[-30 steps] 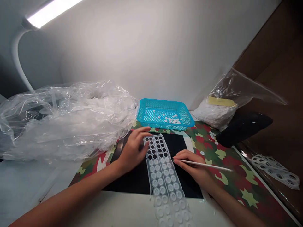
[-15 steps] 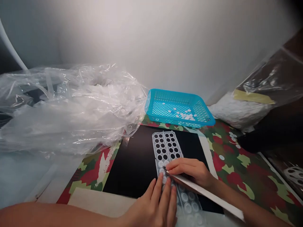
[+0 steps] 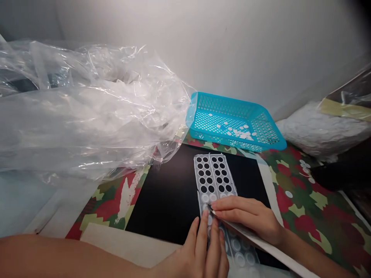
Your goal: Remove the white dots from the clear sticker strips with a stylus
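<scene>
A clear sheet with rows of round spots lies on a black board. Its far rows show black circles; the nearer ones hold whitish translucent discs. My left hand rests on the near part of the sheet, fingers spread slightly and pointing away. My right hand is closed around a long white tool, whose dark tip touches the sheet just beyond my left fingertips. The hands hide part of the sheet's middle.
Behind the board stands a blue basket with small white discs. A large clear plastic bag fills the left. Another bag with white contents sits at the right, near loose discs on the camouflage cloth.
The view has shifted, so the basket, sheet and hands appear farther right. Both hands keep nearly the same place on the sheet, and the tool remains in my right hand.
</scene>
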Motion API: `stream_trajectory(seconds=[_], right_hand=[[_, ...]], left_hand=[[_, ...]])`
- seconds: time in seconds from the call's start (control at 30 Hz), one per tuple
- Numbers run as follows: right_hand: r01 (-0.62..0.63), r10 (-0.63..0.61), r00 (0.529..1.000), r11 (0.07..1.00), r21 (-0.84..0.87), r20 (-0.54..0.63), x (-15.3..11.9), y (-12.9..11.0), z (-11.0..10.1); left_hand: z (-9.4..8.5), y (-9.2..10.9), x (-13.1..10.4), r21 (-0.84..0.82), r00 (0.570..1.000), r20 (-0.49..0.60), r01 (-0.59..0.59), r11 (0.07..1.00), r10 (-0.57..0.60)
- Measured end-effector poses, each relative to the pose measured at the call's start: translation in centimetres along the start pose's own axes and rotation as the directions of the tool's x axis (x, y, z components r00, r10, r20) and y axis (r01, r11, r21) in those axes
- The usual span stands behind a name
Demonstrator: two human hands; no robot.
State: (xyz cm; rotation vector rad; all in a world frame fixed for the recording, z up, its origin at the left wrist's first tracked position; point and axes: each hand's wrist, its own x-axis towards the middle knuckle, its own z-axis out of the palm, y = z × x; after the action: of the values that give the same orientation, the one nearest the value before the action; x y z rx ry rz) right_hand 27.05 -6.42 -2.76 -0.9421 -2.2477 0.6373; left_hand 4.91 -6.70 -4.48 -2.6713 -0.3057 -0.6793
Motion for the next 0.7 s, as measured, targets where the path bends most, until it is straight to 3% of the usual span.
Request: stream_trajectory(seconds=[0.1, 0.27, 0.43, 0.7], right_hand=[[0.028, -0.028, 1.0, 0.999, -0.03, 0.008, -0.1, 0.0, 0.1], [0.064, -0.067, 0.998, 0.989, -0.136, -0.013, 0.5, 0.1, 0.5], [0.147, -0.174, 0.981, 0.956, -0.254, -0.089, 1.2, 0.3, 0.7], [0.168, -0.162, 0.986, 0.912, -0.375, 0.048, 1.0, 0.3, 0.7]], left_hand=[[0.3, 0.1, 0.0, 0.013, 1.0, -0.003, -0.014, 1.0, 0.015], [1.1, 0.2, 0.0, 0.052, 0.993, -0.105, -0.041, 0.998, 0.046], [0.9, -0.1, 0.0, 0.082, 0.995, -0.056, -0.081, 0.993, 0.085], [0.7, -0.2, 0.2, 0.075, 0.995, -0.049, -0.081, 0.994, 0.085]])
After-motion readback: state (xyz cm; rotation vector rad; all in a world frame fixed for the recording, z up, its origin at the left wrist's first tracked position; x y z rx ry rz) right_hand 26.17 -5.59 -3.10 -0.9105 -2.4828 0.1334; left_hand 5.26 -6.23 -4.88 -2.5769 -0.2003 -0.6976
